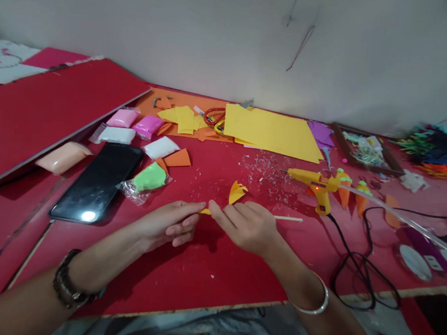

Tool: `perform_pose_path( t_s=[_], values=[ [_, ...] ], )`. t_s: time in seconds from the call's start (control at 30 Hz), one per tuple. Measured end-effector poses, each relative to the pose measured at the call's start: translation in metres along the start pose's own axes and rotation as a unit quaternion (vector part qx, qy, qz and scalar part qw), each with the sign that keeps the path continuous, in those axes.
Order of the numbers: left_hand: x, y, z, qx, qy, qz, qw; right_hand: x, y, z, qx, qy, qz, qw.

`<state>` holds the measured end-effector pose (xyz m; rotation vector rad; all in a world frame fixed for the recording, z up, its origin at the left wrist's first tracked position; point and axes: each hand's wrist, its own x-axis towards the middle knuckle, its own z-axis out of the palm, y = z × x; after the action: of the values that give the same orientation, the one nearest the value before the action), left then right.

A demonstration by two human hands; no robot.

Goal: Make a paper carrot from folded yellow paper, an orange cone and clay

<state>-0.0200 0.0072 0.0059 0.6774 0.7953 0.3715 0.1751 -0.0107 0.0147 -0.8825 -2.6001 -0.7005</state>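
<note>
My left hand (177, 223) pinches a narrow yellow piece (205, 212), which looks like paper or foam sheet, between thumb and forefinger. My right hand (247, 224) is closed close beside it, its fingertips also at the yellow piece. From the right side of that hand a thin pale stick (289, 218) sticks out, lying level. Just beyond the right knuckles shows a fringed yellow cutout (237, 191); whether it touches the hand or joins the strip I cannot tell. The fingers hide most of the stick.
A yellow glue gun (318, 183) with its light on stands at right, its black cable (351, 251) looped below. A black phone (99, 182) and bagged clay (150, 178) lie left. Behind are yellow sheets (275, 133), red-handled scissors (214, 117) and a tray (390, 169).
</note>
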Motion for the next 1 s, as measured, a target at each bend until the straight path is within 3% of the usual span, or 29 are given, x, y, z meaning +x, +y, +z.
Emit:
perform_pose_path(
  t_s=[0.17,0.3,0.4,0.5,0.57,0.6,0.8,0.9,1.0],
  values=[
    [0.001,0.004,0.002,0.055,0.031,0.049,0.997,0.009,0.006,0.0,0.004,-0.021,0.006,1.0],
    [0.001,0.009,-0.001,0.161,0.088,0.144,0.972,0.029,0.017,-0.004,0.033,-0.091,0.009,0.995],
    [-0.002,0.014,-0.006,0.303,0.172,0.244,0.905,0.045,0.03,-0.009,0.091,-0.163,0.05,0.981],
    [-0.005,0.018,-0.012,0.437,0.248,0.322,0.802,0.055,0.046,-0.013,0.16,-0.203,0.094,0.961],
    [-0.006,0.019,-0.016,0.496,0.269,0.346,0.75,0.058,0.06,-0.013,0.211,-0.223,0.098,0.947],
    [-0.006,0.019,-0.017,0.507,0.272,0.351,0.738,0.058,0.067,-0.013,0.237,-0.236,0.097,0.937],
    [-0.006,0.017,-0.014,0.453,0.316,0.379,0.742,0.061,0.095,-0.01,0.351,-0.279,0.085,0.89],
    [-0.006,0.018,-0.012,0.358,0.34,0.357,0.793,0.064,0.098,-0.01,0.354,-0.269,0.1,0.89],
    [-0.003,0.019,-0.013,0.227,0.328,0.341,0.851,0.068,0.096,-0.009,0.349,-0.253,0.111,0.895]
  ],
)
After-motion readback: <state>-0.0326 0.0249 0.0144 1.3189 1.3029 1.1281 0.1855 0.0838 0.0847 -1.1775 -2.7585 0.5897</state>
